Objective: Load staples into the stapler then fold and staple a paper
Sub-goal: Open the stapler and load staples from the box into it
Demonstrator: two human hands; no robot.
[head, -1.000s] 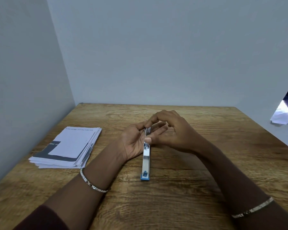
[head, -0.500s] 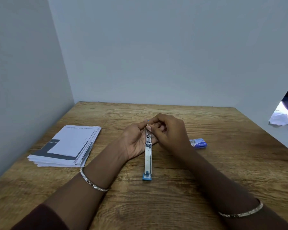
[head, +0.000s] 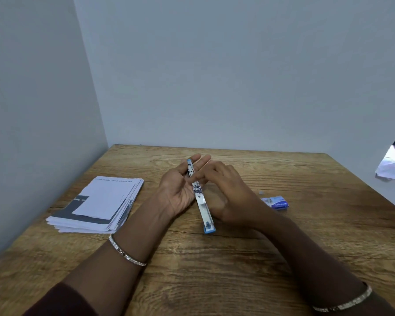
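Paper stack (head: 96, 204) sits on the worktop (head: 214, 270) to the outside of your left hand (head: 180, 192), near it but not touching. The sheets are fanned unevenly and the top sheet has a dark printed block at its near corner.

Your left hand is palm up, fingers straight and spread loosely. It cradles the far half of the stapler (head: 201, 201), and the stapler's far blue tip lies by your left fingertips. There's a thin bracelet (head: 127, 253) on your left wrist.

The stapler is swung open into one long strip with the metal channel facing up. It runs between your hands, angled slightly, and its near blue end is down at the worktop between your wrists.

Your right hand (head: 226, 192) comes in from the other side, knuckles up and fingers bent. The fingertips (head: 197, 176) touch the stapler around mid-length, over your left palm. I can't tell whether they pinch it or only rest on it.

Staple box (head: 275, 202), small and blue-white, lies flat on the worktop just outside your right wrist, apart from the hand.
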